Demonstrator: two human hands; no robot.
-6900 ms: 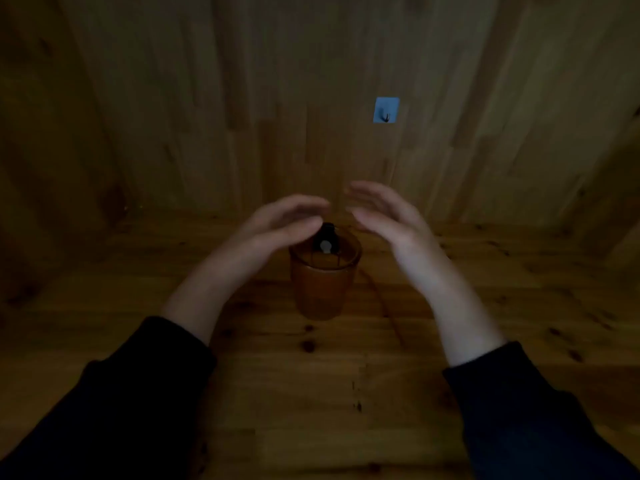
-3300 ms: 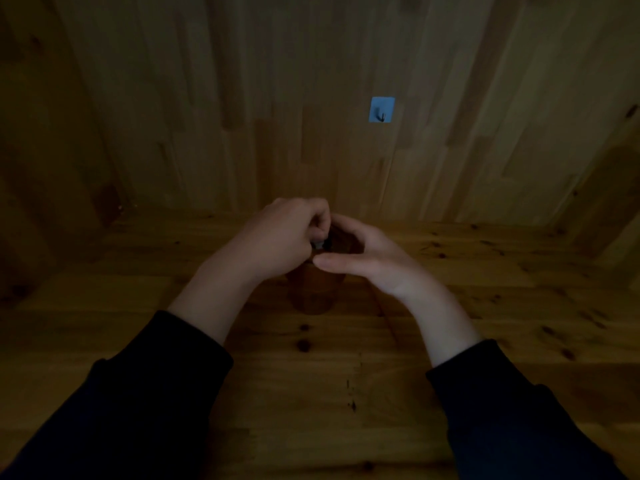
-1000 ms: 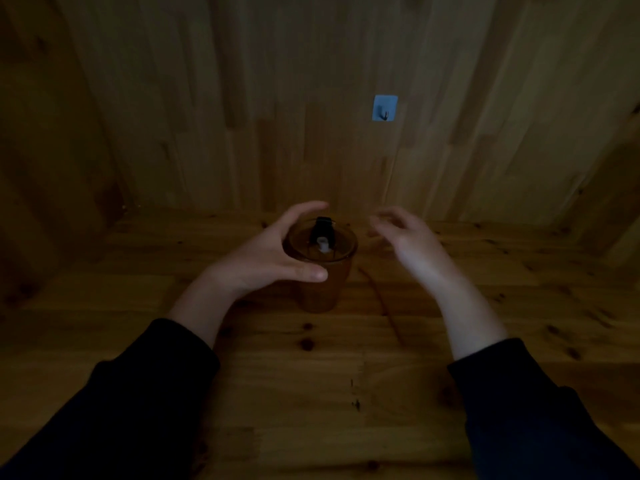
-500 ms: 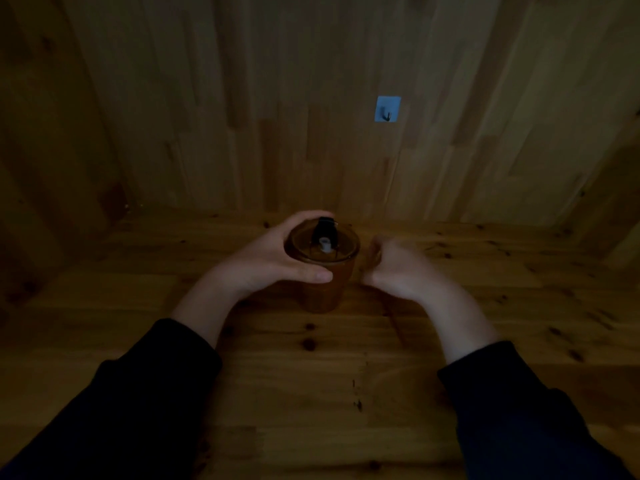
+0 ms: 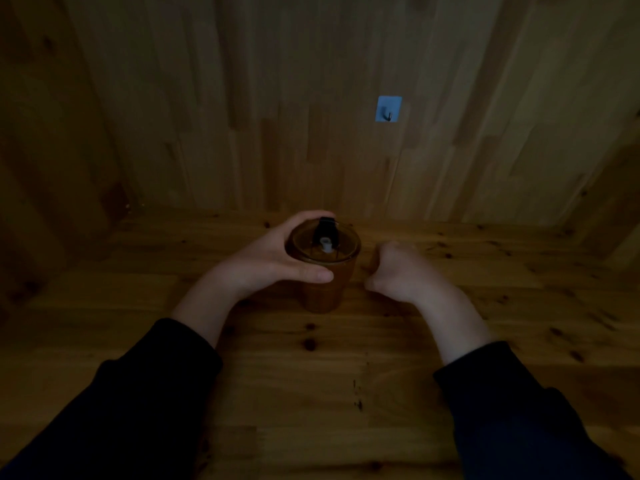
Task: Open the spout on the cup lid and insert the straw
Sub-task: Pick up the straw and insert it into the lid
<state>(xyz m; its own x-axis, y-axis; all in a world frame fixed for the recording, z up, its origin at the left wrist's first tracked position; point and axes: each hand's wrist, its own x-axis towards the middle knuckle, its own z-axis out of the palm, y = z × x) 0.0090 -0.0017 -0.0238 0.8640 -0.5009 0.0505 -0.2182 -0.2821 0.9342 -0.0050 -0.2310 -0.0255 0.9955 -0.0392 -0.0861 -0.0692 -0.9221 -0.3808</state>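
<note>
Amber translucent plastic cup (image 5: 323,285), upright on wood table (image 5: 311,393) near the wall, dim light. Lid (image 5: 322,243) seated; black flap (image 5: 325,227) tipped up toward the far side, small pale spout (image 5: 325,243) exposed at lid centre

Left hand (image 5: 273,261) wrapped round upper cup wall just under the lid, thumb on the near side, fingers round the far rim. Right hand (image 5: 398,271) down on the table just right of cup, fingers curled in, blurred; closed on something or merely loose, cannot tell. Straw not made out with certainty; thin dark line seen on the table in prior frames now hidden under the right hand

Handling, judged: light, thin-walled, stiff enough for a firm wrap but likely to flex if squeezed; smooth and probably a little slippery; tall for its base, so tippy under a sideways push. Best held high on the wall as now, clear of the spout. Straw likely light and thin, awkward to pinch flat off the wood; better taken near one end

Against half a second ago: left grip unchanged, cup not shifted. Right hand slightly lower and further right, fist tighter. Against the frame 3.3 s back: both hands then over the lid, flap now up
</note>
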